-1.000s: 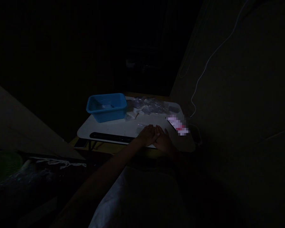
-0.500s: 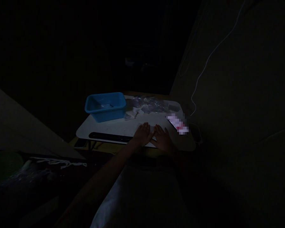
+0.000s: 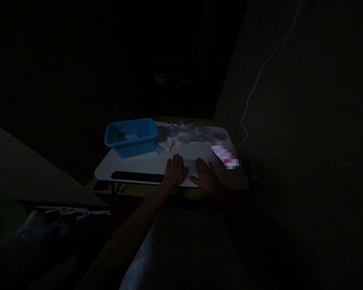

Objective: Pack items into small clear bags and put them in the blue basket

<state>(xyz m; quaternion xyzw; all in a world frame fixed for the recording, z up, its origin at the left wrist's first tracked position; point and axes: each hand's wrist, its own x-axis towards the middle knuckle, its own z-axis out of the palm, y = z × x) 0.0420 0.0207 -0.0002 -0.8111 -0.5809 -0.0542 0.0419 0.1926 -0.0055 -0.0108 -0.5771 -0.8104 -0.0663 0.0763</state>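
My left hand (image 3: 176, 171) lies flat on the white folding table, fingers stretched out and pointing away from me. Beside it, my right hand (image 3: 205, 174) rests flat too, its thumb spread toward the left. Between the two hands shows a clear plastic bag (image 3: 189, 165), lying flat on the tabletop; both hands seem to touch its edges. Right of my right hand is a phone (image 3: 225, 156) with a lit, blurred screen. Dim light hides finer detail of the bag.
A blue plastic basin (image 3: 131, 139) stands on the left of the table (image 3: 133, 163). Crumpled clear plastic bags (image 3: 189, 132) lie along the back, with small white packets (image 3: 168, 143) in front. A white cable (image 3: 261, 68) hangs down the right wall. A green basket (image 3: 6, 219) is at lower left.
My hands have moved apart: the left has shifted left, while the right has stayed nearly in place. More of the clear plastic bag now shows between them. The view has shifted slightly.
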